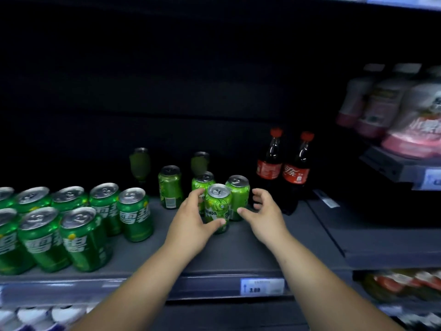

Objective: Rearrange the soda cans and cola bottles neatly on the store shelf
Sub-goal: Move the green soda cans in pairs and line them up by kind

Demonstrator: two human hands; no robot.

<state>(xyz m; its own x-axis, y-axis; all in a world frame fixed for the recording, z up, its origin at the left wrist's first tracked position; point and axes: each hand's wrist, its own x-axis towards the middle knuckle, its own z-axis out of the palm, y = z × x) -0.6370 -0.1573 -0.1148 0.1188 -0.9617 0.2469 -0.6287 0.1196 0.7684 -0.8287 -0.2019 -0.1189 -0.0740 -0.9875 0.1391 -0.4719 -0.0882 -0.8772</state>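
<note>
Dim store shelving is filling the view, and a grey shelf (238, 249) is carrying the drinks. Near its middle, light green cans are standing in a loose cluster. The left hand (191, 218) is gripping the front can (218, 204), thumb lying across its face and fingers curling round its left side. A second can (238, 189) and a third can (202, 181) are standing just behind it, and a fourth can (170, 186) is standing apart to the left. The right hand (265, 211) is hovering just right of the cluster, fingers spread and loosely bent, holding nothing. Two cola bottles (297, 168) are standing upright side by side at the back right. Dark green cans (78, 235) are crowding the left end in rows. A price tag (262, 286) is sitting on the front edge.
</note>
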